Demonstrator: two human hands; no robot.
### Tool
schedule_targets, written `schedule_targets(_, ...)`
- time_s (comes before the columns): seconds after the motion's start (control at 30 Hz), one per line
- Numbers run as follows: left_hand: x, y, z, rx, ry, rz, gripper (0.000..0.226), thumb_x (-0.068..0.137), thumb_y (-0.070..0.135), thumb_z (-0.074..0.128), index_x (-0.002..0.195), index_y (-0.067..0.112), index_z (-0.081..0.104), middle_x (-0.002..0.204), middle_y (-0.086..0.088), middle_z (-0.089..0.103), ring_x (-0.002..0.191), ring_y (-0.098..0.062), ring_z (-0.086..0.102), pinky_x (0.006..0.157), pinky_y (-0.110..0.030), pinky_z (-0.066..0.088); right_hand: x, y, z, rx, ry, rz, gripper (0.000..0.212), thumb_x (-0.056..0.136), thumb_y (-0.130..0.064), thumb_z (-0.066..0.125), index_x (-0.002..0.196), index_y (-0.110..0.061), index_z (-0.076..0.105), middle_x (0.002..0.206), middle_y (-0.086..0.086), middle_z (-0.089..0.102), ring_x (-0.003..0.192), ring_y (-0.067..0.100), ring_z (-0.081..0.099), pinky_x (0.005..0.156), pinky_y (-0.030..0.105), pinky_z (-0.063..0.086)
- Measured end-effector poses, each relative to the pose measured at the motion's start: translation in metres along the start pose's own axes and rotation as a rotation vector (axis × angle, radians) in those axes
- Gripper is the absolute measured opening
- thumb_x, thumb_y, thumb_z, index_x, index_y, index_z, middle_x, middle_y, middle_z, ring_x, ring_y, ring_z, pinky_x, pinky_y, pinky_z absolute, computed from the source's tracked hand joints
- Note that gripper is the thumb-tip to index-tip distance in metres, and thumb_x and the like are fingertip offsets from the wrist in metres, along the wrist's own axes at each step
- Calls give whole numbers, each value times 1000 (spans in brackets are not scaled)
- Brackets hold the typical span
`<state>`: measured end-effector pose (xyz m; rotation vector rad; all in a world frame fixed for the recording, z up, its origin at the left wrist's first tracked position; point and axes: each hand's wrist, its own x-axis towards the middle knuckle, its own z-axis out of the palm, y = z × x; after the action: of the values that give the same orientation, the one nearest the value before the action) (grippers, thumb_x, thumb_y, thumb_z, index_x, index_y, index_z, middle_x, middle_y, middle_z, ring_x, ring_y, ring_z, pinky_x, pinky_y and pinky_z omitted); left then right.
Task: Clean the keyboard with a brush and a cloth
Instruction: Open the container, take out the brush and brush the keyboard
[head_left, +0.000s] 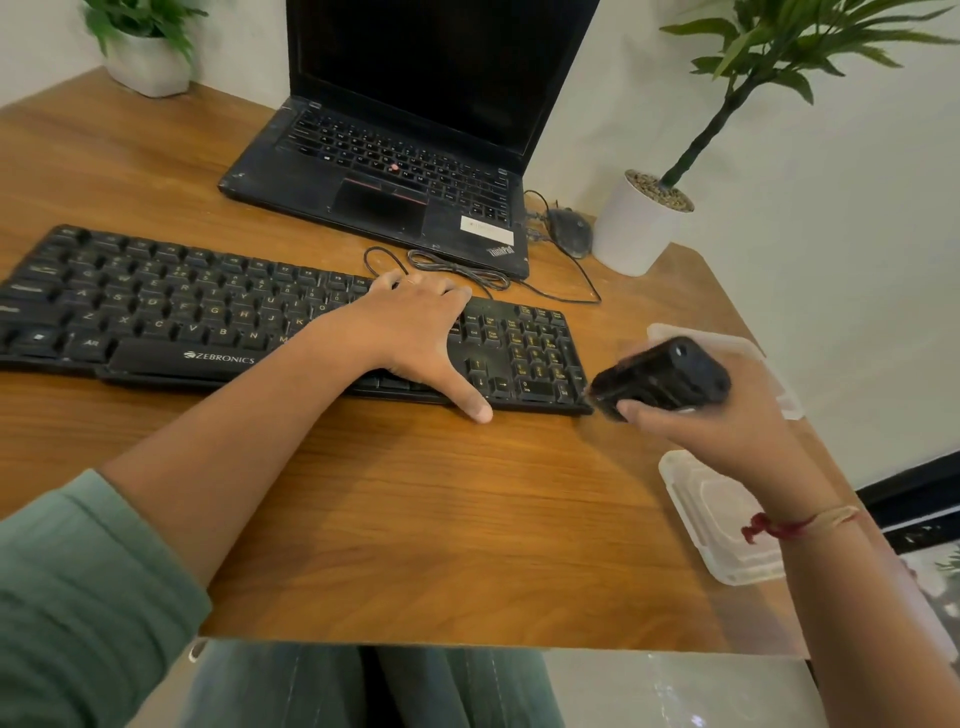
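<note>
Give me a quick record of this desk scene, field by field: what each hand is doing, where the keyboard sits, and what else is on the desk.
left hand: flat on the keyboard, fingers spread, near the arrow keys
right hand: holding a black brush, blurred, off the keyboard's right end
keyboard: black, on the wooden desk, in front of the laptop
clear plastic containers: right edge of desk
mouse: beside the white plant pot
cloth: not visible

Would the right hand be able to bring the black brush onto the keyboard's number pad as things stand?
Probably yes. The right hand holds the black brush just off the keyboard's right end, with nothing between them. The left hand rests left of the number pad, leaving those keys uncovered.
</note>
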<state>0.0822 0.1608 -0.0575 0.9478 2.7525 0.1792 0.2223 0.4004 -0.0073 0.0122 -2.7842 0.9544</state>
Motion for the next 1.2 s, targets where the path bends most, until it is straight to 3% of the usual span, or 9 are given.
schedule_targets(0.1,-6,-9,-9,-78,67,-4,148,36,105,30,157,21,11,163,-3,15,148,-27,16,118,-52,16,-7,13,-2,40,-69,-116,41,68,-2,81,101,-24,71,91,-4,72,90,13,67,80,38,56)
schedule_targets(0.23,-19,-39,-28,-140,263,-99,122,53,96,12,151,26,34,157,-4,34,144,-29,28,113,-56,24,-8,21,-3,16,-173,-244,40,71,-16,81,109,-20,69,99,-7,72,94,13,67,79,34,56)
schedule_targets(0.37,-20,-61,-27,-229,180,-70,110,59,91,9,138,29,52,146,-1,47,137,-27,37,111,-58,28,-3,18,4,-46,-249,-311,41,73,-29,78,112,-27,67,107,-16,69,102,3,64,87,21,52)
schedule_targets(0.53,-11,-60,-14,-309,134,-62,99,72,87,12,142,27,49,150,3,40,138,-23,35,113,-49,27,4,20,6,-35,-238,-360,41,73,-31,79,112,-25,68,107,-16,70,102,2,64,89,21,51)
schedule_targets(0.67,-11,-55,-12,-459,136,-25,87,79,79,23,140,22,51,145,1,44,131,-17,40,99,-33,31,10,22,4,-4,-261,-358,40,72,-25,81,110,-21,69,105,-15,70,98,3,66,86,17,50)
schedule_targets(0.87,-13,-59,-12,-499,125,-14,89,77,84,28,138,25,52,143,3,46,129,-16,42,100,-34,33,18,16,12,-70,-339,-406,48,65,-13,85,109,-22,69,101,-17,71,95,0,66,79,12,51)
schedule_targets(1.03,-10,-64,-10,-525,113,-14,95,72,86,25,140,25,51,147,3,44,132,-16,41,103,-35,32,15,26,-7,-91,-317,-387,40,72,-38,79,109,-25,70,100,-14,72,89,6,69,73,34,58)
schedule_targets(1.13,-10,-65,-13,-534,100,-22,124,49,105,21,139,26,52,147,4,44,133,-17,41,109,-39,32,14,28,-9,-67,-301,-356,42,71,-43,71,110,-26,69,100,-14,72,91,6,68,76,34,57)
schedule_targets(1.2,-9,-65,-13,-531,98,-19,124,45,105,21,137,28,54,147,4,44,133,-17,42,110,-40,32,17,24,-6,-81,-300,-356,41,71,-41,74,108,-25,70,97,-13,72,89,6,68,74,31,57)
